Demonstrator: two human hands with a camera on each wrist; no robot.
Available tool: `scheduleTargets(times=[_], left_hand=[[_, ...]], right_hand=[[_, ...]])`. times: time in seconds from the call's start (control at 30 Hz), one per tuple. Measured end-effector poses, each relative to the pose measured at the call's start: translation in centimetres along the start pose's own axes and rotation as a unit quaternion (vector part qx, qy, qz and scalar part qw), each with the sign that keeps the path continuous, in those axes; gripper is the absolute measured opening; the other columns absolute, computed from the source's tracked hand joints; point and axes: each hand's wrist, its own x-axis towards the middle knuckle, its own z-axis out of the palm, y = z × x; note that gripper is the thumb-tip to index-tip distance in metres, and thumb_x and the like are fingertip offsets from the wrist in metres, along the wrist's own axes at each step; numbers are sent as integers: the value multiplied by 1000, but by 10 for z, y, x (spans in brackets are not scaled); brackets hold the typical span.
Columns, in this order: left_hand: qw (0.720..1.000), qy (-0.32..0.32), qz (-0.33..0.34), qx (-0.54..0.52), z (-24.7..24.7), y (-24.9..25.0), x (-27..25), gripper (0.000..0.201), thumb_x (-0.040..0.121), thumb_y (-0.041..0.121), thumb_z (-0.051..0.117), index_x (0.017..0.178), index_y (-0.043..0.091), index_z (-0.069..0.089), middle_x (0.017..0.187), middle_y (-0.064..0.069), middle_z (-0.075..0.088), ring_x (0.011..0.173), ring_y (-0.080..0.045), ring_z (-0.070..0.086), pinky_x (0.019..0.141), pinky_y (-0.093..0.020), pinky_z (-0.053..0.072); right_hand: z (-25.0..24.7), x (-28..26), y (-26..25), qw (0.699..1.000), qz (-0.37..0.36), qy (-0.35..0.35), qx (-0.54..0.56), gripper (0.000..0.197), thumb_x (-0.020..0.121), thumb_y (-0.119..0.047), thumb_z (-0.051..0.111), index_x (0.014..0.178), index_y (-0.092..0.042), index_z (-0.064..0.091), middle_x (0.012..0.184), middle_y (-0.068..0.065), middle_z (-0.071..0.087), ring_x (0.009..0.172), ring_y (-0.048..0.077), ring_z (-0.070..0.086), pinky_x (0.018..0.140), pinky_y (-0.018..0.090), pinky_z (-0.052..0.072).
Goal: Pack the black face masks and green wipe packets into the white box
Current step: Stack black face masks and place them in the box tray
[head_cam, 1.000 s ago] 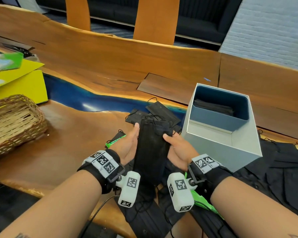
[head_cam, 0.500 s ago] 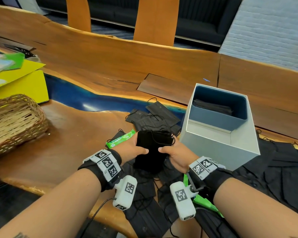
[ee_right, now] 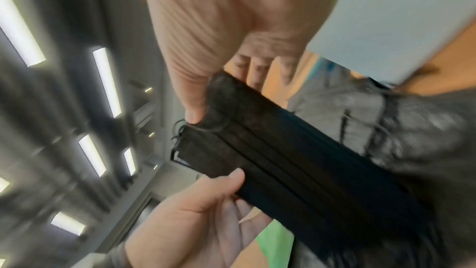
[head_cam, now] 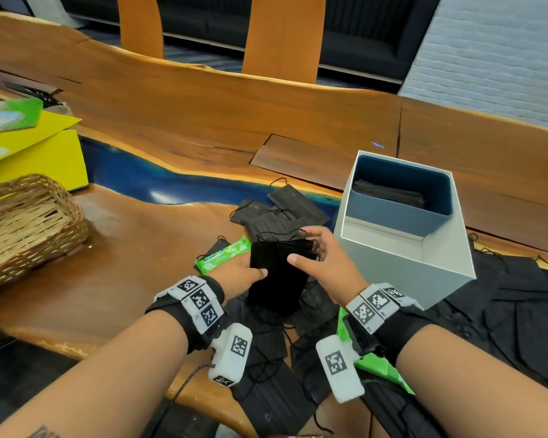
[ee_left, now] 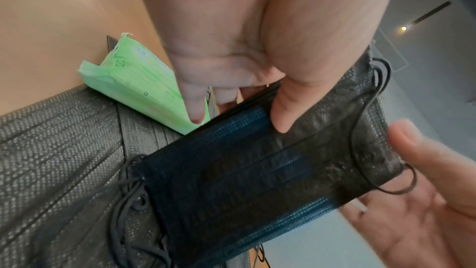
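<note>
Left hand (head_cam: 239,275) gripping folded stack of black pleated face masks (head_cam: 279,273) at its left edge, thumb (ee_left: 283,109) pressed on top, fingers curled underneath. Right hand (head_cam: 325,263) pinching same stack at far right end, thumb (ee_right: 192,107) on top edge, fingers spread loosely behind. Stack held above table, between both hands, just left of box, ear loops dangling off the ends.

Green plastic wipe packet (head_cam: 223,259) lying flat just left of left hand, partly on a loose mask. Second green wipe packet (head_cam: 378,366) under right wrist, mostly hidden. More loose black face masks (head_cam: 276,210) scattered flat beyond the hands, others piled under forearms and to the right of box.

White square cardboard box (head_cam: 437,273) with dark blue inner liner standing open right of hands, a few black masks already lying inside at bottom (head_cam: 389,192).

Live-edge wooden table with blue resin strip (head_cam: 133,172) under everything. Woven wicker basket (head_cam: 26,222) at far left, well apart. Yellow paper folders (head_cam: 41,153) behind basket.
</note>
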Motion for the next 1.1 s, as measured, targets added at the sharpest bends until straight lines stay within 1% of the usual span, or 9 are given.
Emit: scheduleTargets(times=[0.1, 0.2, 0.47, 0.63, 0.8, 0.87, 0.97, 1.03, 1.1], left_hand=[[1000, -19, -4, 19, -1, 2, 1, 55, 73, 30, 66, 126, 28, 54, 117, 1, 65, 112, -19, 58, 103, -43, 43], [998, -41, -8, 44, 2, 2, 3, 51, 79, 23, 65, 128, 25, 51, 121, -2, 63, 114, -21, 57, 105, -44, 42], [995, -20, 39, 94, -2, 29, 3, 33, 98, 20, 44, 130, 25, 49, 120, -7, 63, 110, -26, 58, 99, -43, 46], [990, -3, 108, 88, -8, 83, -1, 31, 99, 19, 41, 127, 27, 50, 119, -5, 62, 109, -24, 58, 99, -45, 45], [980, -23, 171, 96, 3, 142, -4, 19, 99, 19, 43, 110, 23, 58, 109, -4, 65, 99, -19, 60, 90, -34, 45], [982, -14, 180, 55, 9, 157, 0, 20, 100, 20, 41, 103, 28, 59, 107, -2, 63, 97, -16, 58, 86, -31, 45], [987, 13, 158, -10, 22, 162, 17, 22, 101, 23, 39, 115, 29, 54, 113, -2, 59, 96, -15, 56, 86, -30, 46], [992, 18, 117, -42, 33, 159, 29, 27, 101, 23, 35, 124, 24, 50, 109, -1, 55, 90, -13, 52, 78, -28, 44], [996, 3, 60, -66, 46, 156, 37, 31, 102, 22, 34, 131, 21, 45, 105, -2, 49, 95, -16, 48, 81, -29, 39]], right_hand=[[-5, 0, -17, 986, -80, -25, -142, 54, 83, -21, 71, 127, -41, 47, 122, -15, 52, 114, -5, 46, 95, 9, 32], [-8, 3, -26, 967, -98, -57, -229, 54, 88, -20, 64, 134, -39, 45, 126, -17, 46, 115, -7, 38, 95, 8, 25], [-17, 2, -35, 934, -66, -26, -350, 25, 92, -28, 57, 116, -25, 60, 112, -5, 63, 102, 8, 54, 92, 29, 45], [-40, -8, -54, 915, -60, 12, -399, 42, 96, -32, 49, 136, -20, 46, 123, 0, 61, 111, 17, 56, 84, 26, 44], [-83, -17, -78, 956, -25, 75, -282, 18, 99, -20, 45, 108, -14, 58, 89, 3, 66, 70, 15, 63, 68, 29, 53], [-107, -20, -83, 980, 20, 93, -176, 18, 99, -14, 43, 106, -9, 59, 84, 7, 66, 65, 15, 64, 64, 29, 56], [-144, -26, -83, 989, 86, 119, 20, 20, 100, -9, 40, 109, -4, 57, 88, 11, 61, 59, 11, 59, 54, 21, 51], [-168, -28, -78, 976, 106, 157, 108, 21, 100, -8, 40, 113, -3, 56, 92, 12, 58, 61, 12, 56, 51, 19, 48], [-188, -28, -71, 963, 110, 194, 153, 20, 101, -8, 40, 113, -2, 55, 90, 10, 56, 64, 14, 53, 50, 17, 49]])
